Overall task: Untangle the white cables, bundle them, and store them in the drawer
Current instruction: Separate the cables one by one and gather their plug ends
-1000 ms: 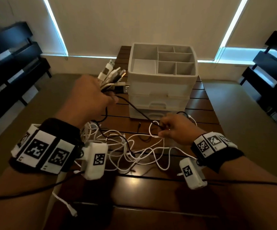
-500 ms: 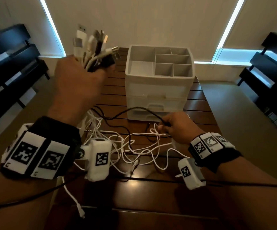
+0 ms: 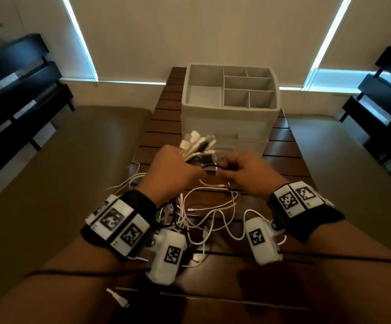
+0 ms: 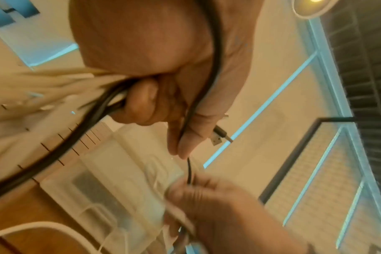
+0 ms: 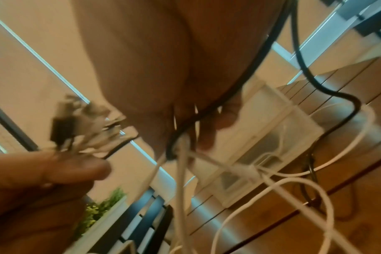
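Observation:
My left hand (image 3: pixel 187 170) grips a bunch of cable ends, and their white and dark plugs (image 3: pixel 199 146) fan out toward the drawer unit (image 3: pixel 230 113). Right beside it, my right hand (image 3: pixel 233 170) pinches a thin black cable (image 4: pixel 188 169) that runs between the two hands. The rest of the white cables (image 3: pixel 209 206) hang from the hands in a loose tangle on the wooden table (image 3: pixel 283 160). In the right wrist view, white strands (image 5: pixel 182 171) and the black cable (image 5: pixel 218 103) pass through my curled fingers (image 5: pixel 207 134). A USB plug (image 4: pixel 218 137) sticks out past my left fingers.
The white drawer unit has an open divided tray on top, and its front drawers (image 5: pixel 261 151) look closed. A loose white plug (image 3: pixel 119 300) lies at the table's near edge. Dark benches (image 3: pixel 14 90) flank the table on both sides.
My left hand has come down from its raised position with the plug bunch. My right hand has lifted forward to meet it in front of the drawers, still on the black cable.

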`<action>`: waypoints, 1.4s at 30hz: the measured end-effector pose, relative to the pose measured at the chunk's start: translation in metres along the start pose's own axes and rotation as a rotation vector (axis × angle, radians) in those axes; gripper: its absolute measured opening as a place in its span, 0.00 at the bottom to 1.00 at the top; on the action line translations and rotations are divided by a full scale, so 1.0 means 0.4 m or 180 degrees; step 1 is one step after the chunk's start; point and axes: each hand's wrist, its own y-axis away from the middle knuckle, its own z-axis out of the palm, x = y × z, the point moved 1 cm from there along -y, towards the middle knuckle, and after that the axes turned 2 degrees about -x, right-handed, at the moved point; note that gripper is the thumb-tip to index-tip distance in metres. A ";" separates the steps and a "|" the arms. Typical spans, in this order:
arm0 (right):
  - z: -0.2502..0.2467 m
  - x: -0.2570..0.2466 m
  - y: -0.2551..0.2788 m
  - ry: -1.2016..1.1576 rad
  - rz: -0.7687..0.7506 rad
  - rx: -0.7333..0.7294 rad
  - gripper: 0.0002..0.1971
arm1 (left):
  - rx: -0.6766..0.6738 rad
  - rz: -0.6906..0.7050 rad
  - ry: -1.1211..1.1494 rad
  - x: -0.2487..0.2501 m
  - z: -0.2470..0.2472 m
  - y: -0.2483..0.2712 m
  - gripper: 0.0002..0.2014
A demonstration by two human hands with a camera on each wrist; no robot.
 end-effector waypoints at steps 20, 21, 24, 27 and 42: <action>0.025 0.131 0.040 0.0523 0.0568 -0.0726 0.06 | 0.0835 -0.0352 0.0731 -0.030 -0.131 -0.061 0.11; 0.023 0.128 0.044 0.0850 0.0587 -0.0901 0.04 | 0.0842 -0.0326 0.0775 -0.030 -0.137 -0.061 0.11; 0.016 0.118 0.039 0.1071 0.0485 -0.0742 0.04 | 0.0839 -0.0245 0.0860 -0.025 -0.151 -0.059 0.11; 0.023 0.090 0.020 0.0412 0.0306 -0.0101 0.14 | 0.0671 -0.0157 0.0867 -0.018 -0.143 -0.051 0.11; -0.028 0.128 -0.034 0.0418 0.0442 0.0227 0.13 | 0.1376 -0.0122 0.0765 -0.058 -0.264 -0.055 0.13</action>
